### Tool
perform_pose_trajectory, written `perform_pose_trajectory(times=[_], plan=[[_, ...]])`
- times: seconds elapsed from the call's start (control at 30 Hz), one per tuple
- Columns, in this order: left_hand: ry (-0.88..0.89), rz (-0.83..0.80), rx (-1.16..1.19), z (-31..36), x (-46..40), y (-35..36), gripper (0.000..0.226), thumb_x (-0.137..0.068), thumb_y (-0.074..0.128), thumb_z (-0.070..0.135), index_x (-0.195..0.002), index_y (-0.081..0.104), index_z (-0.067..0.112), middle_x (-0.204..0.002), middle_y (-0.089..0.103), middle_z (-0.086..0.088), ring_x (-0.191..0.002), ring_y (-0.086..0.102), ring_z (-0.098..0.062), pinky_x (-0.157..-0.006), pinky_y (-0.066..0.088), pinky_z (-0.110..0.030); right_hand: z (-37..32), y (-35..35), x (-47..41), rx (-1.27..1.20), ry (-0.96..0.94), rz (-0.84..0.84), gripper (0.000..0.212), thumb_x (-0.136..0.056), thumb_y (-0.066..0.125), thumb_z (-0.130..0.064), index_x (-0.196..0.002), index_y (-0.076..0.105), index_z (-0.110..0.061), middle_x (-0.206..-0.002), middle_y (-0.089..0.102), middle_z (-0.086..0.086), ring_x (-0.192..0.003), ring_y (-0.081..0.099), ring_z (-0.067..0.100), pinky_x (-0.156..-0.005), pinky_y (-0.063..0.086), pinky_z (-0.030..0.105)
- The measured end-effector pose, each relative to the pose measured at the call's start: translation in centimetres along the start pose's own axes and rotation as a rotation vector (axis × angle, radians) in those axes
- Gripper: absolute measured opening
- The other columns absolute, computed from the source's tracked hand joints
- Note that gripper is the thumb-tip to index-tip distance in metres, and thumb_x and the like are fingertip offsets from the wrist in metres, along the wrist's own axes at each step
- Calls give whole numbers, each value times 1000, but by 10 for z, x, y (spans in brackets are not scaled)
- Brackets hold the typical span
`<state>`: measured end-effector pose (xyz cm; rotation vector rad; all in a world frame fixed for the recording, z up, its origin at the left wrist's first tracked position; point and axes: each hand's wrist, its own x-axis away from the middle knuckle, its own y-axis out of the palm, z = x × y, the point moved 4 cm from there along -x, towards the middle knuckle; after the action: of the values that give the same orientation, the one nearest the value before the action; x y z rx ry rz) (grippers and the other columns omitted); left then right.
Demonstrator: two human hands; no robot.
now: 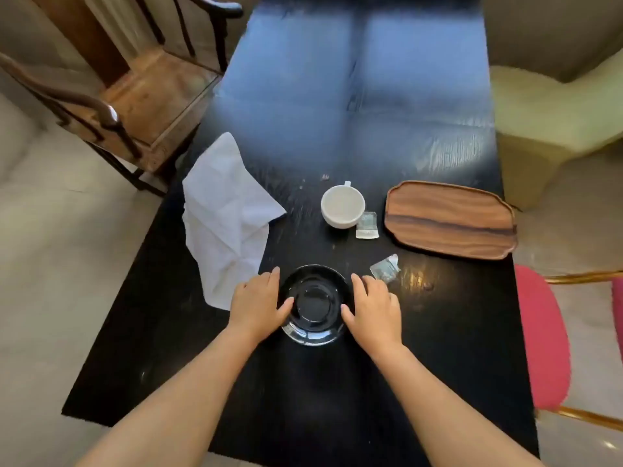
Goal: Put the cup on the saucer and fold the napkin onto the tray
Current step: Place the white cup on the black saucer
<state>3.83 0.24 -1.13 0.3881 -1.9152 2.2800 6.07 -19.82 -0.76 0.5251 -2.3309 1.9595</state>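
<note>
A glossy black saucer (313,305) lies on the dark table near me. My left hand (258,303) holds its left rim and my right hand (371,306) holds its right rim, thumbs resting on the inner edge. An empty white cup (342,205) stands upright farther back, its handle pointing away. A crumpled white napkin (226,214) lies spread out at the left, one corner under my left hand. The wooden tray (450,219) sits bare at the right edge of the table.
Two small sachets lie on the black table (303,399): one (366,225) beside the cup, one torn (386,267) by my right hand. A wooden chair (135,96) stands at the left, a red-cushioned chair (542,335) at the right.
</note>
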Motion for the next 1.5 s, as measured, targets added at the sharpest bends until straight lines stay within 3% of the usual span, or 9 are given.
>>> perform_pose_trajectory(times=[0.27, 0.5, 0.6, 0.7, 0.87, 1.0, 1.13, 1.23, 1.5], plan=[[-122, -81, 215, -5, 2, 30, 62, -83, 62, 34, -138, 38, 19, -116, 58, -4, -108, 54, -23, -84, 49, -37, 6, 27, -1, -122, 60, -139, 66, -89, 53, -31, -143, 21, -11, -130, 45, 8, -118, 42, 25, -87, 47, 35], [-264, -1, 665, 10, 10, 34, 47, -81, 57, 0, -124, 53, 20, -105, 65, -1, -99, 60, -21, -87, 49, -35, 12, 28, 6, -581, 241, -143, 54, -87, 53, -10, -136, 34, -20, -123, 51, 7, -104, 56, 27, -84, 44, 34], [-320, 36, 736, 22, 16, 32, 45, -84, 54, 1, -125, 56, 19, -94, 64, 3, -77, 63, -16, -78, 50, -27, 32, 20, 13, -729, 287, -84, 53, -84, 52, -5, -132, 40, -23, -121, 53, 4, -104, 54, 21, -87, 43, 31], [-359, 74, 796, 47, 19, 30, 39, -85, 59, 5, -122, 59, 16, -94, 62, 5, -62, 61, -9, -65, 42, -10, 63, 9, 24, -810, 307, -9, 55, -83, 53, -3, -132, 43, -24, -111, 53, 1, -89, 52, 14, -87, 46, 31], [-345, 41, 985, 113, 18, 41, 34, -85, 61, 6, -116, 63, 20, -94, 67, 6, -73, 66, -7, -78, 56, -34, 135, -3, 42, -887, 386, 73, 54, -81, 55, -2, -126, 49, -31, -99, 56, -2, -73, 52, 8, -71, 45, 18], [-256, 10, 1079, 169, 11, 58, 43, -84, 59, 2, -94, 62, 44, -88, 68, 14, -68, 66, 1, -65, 53, -20, 195, -4, 53, -895, 461, 110, 56, -79, 56, 1, -123, 53, -33, -90, 58, 1, -64, 50, 9, -61, 40, 10], [-236, -57, 1087, 207, 3, 76, 36, -84, 58, 2, -106, 67, 28, -88, 69, 12, -62, 64, 1, -63, 50, -18, 237, -3, 58, -870, 499, 136, 57, -77, 56, 3, -120, 55, -34, -82, 58, 1, -58, 47, 9, -56, 40, 8], [-225, -74, 1082, 223, -2, 82, 36, -85, 58, 3, -111, 66, 26, -89, 68, 12, -63, 64, 1, -64, 50, -18, 256, 0, 58, -869, 508, 137, 56, -77, 56, 3, -121, 55, -31, -84, 58, 5, -58, 46, 10, -58, 38, 13], [-216, -80, 1064, 238, -9, 86, 38, -85, 57, 2, -115, 65, 23, -88, 71, 12, -59, 63, 1, -63, 49, -16, 273, 7, 56, -879, 524, 130, 56, -76, 56, 3, -121, 55, -31, -87, 56, 4, -58, 49, 8, -55, 38, 10]])
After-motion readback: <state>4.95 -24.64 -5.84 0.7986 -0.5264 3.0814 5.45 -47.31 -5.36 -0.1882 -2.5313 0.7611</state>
